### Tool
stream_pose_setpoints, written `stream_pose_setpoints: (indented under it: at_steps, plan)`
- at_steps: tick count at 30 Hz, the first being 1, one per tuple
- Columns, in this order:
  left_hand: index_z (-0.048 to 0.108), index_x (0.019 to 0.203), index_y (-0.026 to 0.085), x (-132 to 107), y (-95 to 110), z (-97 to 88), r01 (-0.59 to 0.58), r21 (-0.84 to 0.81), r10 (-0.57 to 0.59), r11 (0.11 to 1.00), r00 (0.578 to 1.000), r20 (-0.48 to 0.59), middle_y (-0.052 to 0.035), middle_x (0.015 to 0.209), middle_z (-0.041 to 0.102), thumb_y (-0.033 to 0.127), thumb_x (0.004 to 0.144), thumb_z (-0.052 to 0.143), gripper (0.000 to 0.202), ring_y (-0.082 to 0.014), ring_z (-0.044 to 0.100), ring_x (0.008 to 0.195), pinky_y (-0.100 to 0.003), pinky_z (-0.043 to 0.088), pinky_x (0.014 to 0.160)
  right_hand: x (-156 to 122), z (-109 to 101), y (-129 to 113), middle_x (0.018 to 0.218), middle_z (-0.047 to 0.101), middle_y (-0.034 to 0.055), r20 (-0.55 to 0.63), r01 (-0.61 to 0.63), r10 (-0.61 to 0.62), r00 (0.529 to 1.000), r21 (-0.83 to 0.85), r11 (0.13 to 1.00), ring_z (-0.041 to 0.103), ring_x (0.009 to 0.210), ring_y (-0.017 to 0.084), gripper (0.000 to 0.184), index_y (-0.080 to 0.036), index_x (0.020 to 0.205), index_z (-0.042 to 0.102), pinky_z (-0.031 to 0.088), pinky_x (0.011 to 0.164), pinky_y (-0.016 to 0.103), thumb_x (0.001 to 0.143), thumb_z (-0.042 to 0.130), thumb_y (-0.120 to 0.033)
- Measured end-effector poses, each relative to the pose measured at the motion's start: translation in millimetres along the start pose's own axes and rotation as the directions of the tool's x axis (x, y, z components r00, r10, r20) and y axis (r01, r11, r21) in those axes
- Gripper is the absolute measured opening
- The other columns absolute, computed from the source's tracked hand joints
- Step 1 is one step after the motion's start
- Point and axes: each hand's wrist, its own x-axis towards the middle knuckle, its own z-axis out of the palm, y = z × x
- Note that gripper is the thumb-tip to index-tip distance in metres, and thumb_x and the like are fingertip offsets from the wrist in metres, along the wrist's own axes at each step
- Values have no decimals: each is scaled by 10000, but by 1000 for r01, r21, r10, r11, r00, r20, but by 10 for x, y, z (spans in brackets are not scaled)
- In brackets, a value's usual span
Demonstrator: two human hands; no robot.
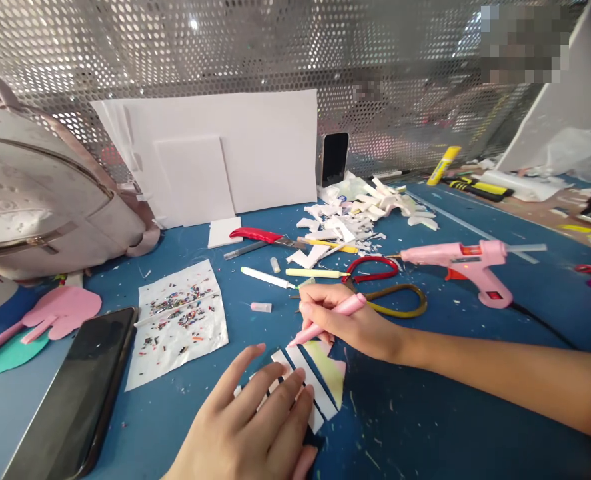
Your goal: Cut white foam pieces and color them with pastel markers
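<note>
Held in my right hand [342, 319] is a pink marker [332, 319], its tip down at the upper end of a white strip [320, 387]. My left hand [255, 423] lies with fingers spread over the white strips, pressing on them and hiding part of them. Just right of the strips lies a piece coloured yellow-green and pink [331, 373]. A pink cap [261, 307] sits apart on the table beyond my left hand. Farther back are a white-barrelled marker [268, 277] and a yellow marker [315, 273], both lying flat.
Scissors [400, 300] and a pink glue gun [462, 260] lie beyond my right arm. A red-handled cutter [260, 235] rests near a heap of white scraps [360, 213]. At left are a phone [75, 400], a paper with coloured bits [180, 320] and a backpack [40, 193].
</note>
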Motion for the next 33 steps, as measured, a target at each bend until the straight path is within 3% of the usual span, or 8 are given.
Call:
stream_pose_setpoints:
  at_steps: [5,13,25,33]
  plan:
    - [718,1043,166,13,12,-8,15,10,-15,1000,1000,-6,-13,1036,759,280,958,532,234,-177,703,960,-437,377,1166,-7,20,-5,694,541,-21,18,-62,63,998,-34,997,543,567,92,341,-178,711,486,413,492,176,949,601,-393]
    - [729,1027,165,-23,25,-16,12,-1,-12,1000,1000,9,-8,1043,766,275,972,506,254,-171,701,964,-408,212,1239,-7,21,-16,707,523,-24,33,-31,34,999,-80,996,565,593,89,357,-180,726,477,475,535,171,978,546,-422]
    - [727,1062,152,15,43,-64,41,-31,-39,999,998,58,-29,1090,755,248,949,545,235,-196,699,994,-424,278,1200,-11,16,-4,633,515,-39,40,-38,41,998,-62,997,575,589,103,314,-187,732,470,430,498,162,954,598,-368]
    - [727,1069,165,-13,26,-13,47,-48,-44,998,997,66,-13,1086,755,260,949,558,229,-194,694,995,-425,281,1197,-14,10,-10,702,541,-25,47,-49,51,998,-48,998,560,585,90,299,-177,748,490,436,496,159,955,595,-366]
